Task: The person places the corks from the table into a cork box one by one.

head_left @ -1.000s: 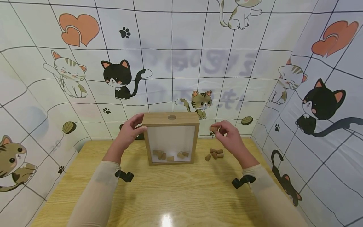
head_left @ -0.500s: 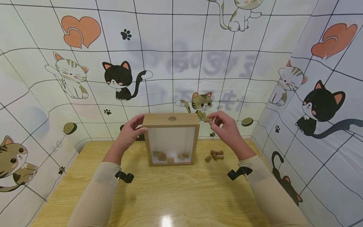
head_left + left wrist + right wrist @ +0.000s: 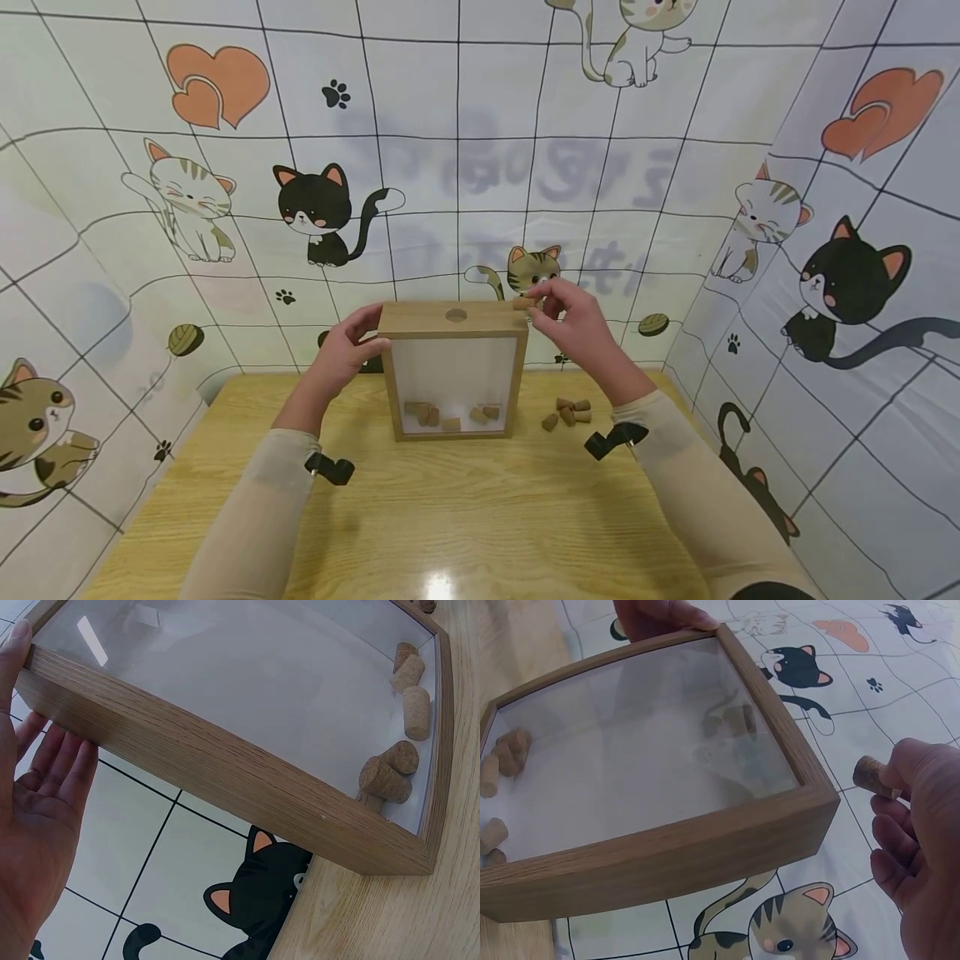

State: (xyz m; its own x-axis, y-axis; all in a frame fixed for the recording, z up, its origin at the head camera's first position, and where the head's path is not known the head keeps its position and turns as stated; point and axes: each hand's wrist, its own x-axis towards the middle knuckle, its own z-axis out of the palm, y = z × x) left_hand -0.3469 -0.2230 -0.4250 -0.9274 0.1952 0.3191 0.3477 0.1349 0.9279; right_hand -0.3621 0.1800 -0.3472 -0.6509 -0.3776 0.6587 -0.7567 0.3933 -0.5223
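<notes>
A shallow wooden frame box (image 3: 453, 323) with a clear front stands upright on the table, a round hole in its top. Several corks (image 3: 417, 712) lie inside along the bottom. My left hand (image 3: 343, 350) grips the box's upper left corner, thumb at the front edge and fingers behind, as the left wrist view shows. Between thumb and fingers my right hand (image 3: 572, 321) pinches a single cork (image 3: 871, 775). That hand is beside the upper right corner of the box, with the cork near the top's right end in the head view, apart from the hole.
To the right of the box, several loose corks (image 3: 567, 412) lie in a small group on the wooden table (image 3: 450, 508). A white cloth (image 3: 420, 92) printed with cats and grid lines hangs behind and at both sides.
My right hand has moved left and up with the cork, from above the loose corks to the box's upper right corner. The left hand keeps its hold on the box.
</notes>
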